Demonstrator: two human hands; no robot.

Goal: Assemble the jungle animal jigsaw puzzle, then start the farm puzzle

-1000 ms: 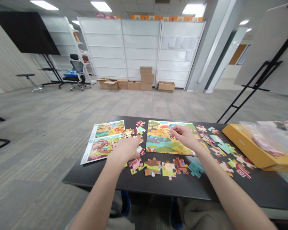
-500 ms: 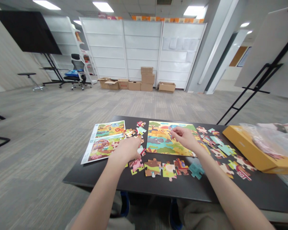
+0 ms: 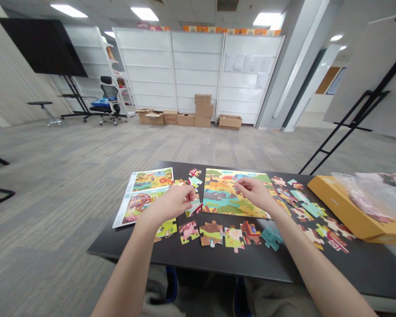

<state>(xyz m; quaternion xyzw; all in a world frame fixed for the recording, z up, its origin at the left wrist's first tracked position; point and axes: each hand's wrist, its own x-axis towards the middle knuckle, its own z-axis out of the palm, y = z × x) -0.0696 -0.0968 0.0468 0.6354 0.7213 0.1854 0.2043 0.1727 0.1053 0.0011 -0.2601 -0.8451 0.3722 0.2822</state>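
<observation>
**While the animal picture (image 3: 219, 185) is looking whole, many loose pieces (image 3: 211, 232) are lying unplaced**

As the picture is resting on the table (image 3: 198, 260), pieces are lying near, left and right of it. The right hand (image 3: 253, 192) is pinching its fingertips close over it; the left hand (image 3: 175, 201), well apart, is curling above the left pieces. Whether either is gripping anything, I cannot tell. A printed sheet (image 3: 145, 181) is lying farther left.

You've got one view here, and it's riding on your head, looking forward and down over both your forearms! The table (image 3: 218, 259) sits close below, while the white shelves (image 3: 198, 66) face you from well across the floor (image 3: 152, 147).
</observation>
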